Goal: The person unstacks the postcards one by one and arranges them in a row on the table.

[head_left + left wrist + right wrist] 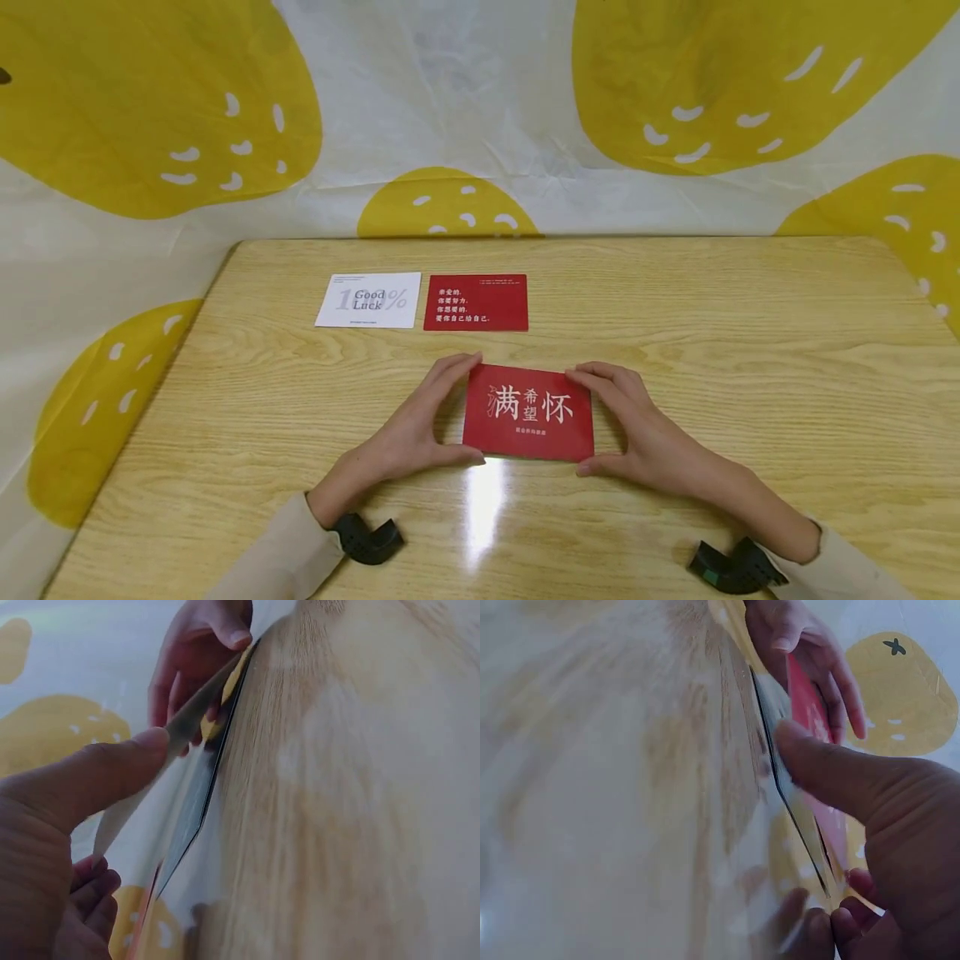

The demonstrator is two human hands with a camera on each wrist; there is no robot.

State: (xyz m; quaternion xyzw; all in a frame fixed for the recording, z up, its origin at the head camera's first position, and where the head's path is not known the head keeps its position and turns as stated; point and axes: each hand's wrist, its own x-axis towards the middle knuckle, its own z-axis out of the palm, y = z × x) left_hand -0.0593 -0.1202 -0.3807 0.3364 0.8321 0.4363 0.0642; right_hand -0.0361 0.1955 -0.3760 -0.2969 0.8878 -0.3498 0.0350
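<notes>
Altogether three, all rectangular: near red card (pixel 529 414) pinched by left hand (pixel 414 427) and right hand (pixel 643 435); white card (pixel 368 300) and far red card (pixel 476 302) on glossy, wood-grained table (pixel 720 317).

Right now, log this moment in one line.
left hand: grips red card, left end | right hand: grips its right end | on table beyond: white card, second red card, side by side

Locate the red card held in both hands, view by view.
Head: red card, below and slightly right of centre.
Left wrist: red card, left of centre, pale side showing.
Right wrist: red card, right of centre, red face showing.
Shared landmark: left hand, at one end.
</notes>
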